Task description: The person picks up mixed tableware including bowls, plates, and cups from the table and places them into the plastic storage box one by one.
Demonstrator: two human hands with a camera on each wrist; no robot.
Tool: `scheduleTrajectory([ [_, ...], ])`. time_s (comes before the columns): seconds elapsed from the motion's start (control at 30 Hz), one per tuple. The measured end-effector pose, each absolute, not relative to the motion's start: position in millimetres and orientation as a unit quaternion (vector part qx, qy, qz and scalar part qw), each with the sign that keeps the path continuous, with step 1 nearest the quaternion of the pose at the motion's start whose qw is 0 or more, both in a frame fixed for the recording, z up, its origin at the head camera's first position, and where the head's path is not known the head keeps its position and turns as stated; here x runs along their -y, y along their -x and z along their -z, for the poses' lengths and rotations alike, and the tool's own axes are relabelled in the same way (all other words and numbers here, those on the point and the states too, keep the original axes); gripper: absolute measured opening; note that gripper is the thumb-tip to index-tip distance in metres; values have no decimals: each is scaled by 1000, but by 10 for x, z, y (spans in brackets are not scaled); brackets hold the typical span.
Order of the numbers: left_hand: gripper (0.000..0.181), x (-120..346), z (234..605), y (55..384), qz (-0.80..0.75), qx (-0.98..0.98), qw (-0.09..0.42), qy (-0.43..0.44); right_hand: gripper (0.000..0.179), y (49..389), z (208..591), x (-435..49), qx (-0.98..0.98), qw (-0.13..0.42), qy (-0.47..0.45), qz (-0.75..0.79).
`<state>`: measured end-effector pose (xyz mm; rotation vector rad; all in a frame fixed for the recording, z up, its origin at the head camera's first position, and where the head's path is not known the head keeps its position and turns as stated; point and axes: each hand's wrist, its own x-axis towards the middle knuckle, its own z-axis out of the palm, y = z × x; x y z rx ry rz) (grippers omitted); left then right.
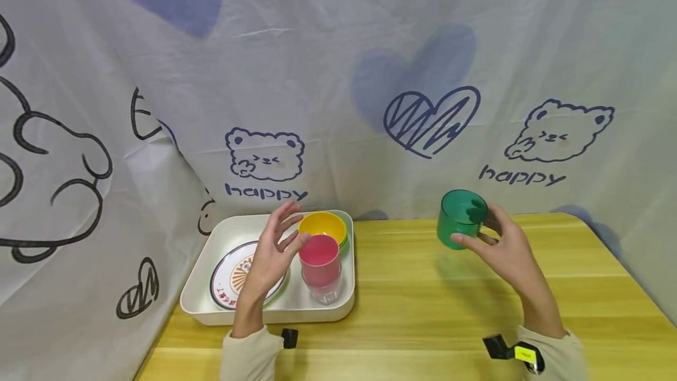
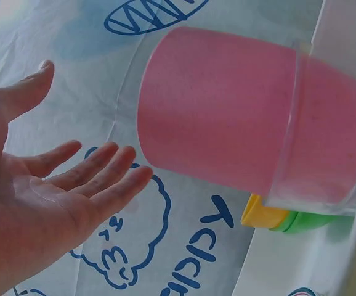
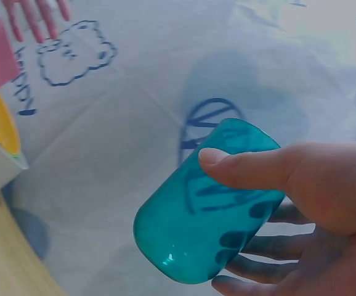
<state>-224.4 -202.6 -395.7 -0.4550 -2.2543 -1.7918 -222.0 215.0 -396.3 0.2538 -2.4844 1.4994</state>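
A translucent green cup [image 1: 458,222] is held above the table by my right hand [image 1: 505,246], thumb on the near side and fingers round the far side. In the right wrist view the cup [image 3: 196,209] is tilted in that grip. My left hand [image 1: 275,251] hovers over the white tray with fingers spread, holding nothing. Close to it stands a pink cup [image 1: 320,263], nested in a clear cup [image 1: 327,294]. The left wrist view shows a gap between the fingers and the pink cup [image 2: 221,111].
The white tray [image 1: 203,257] stands at the left of the wooden table [image 1: 412,310]. Inside lie a patterned plate [image 1: 224,275] and a yellow bowl [image 1: 324,224] stacked on green. A printed cloth [image 1: 338,75] hangs behind and along the left side.
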Motion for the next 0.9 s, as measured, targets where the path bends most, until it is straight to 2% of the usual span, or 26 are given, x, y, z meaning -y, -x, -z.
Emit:
scheduleTrajectory([
  [0.3, 69, 1999, 3928, 2191, 625, 751, 132, 165, 84, 2063, 3899, -2433, 843, 152, -60, -512],
  [0.57, 73, 1935, 3909, 2163, 624, 748, 134, 179, 83, 2000, 3924, -2526, 837, 160, -44, -521],
  [0.9, 75, 1808, 3896, 2158, 632, 739, 111, 204, 84, 1956, 3904, -2493, 833, 166, -64, -524],
])
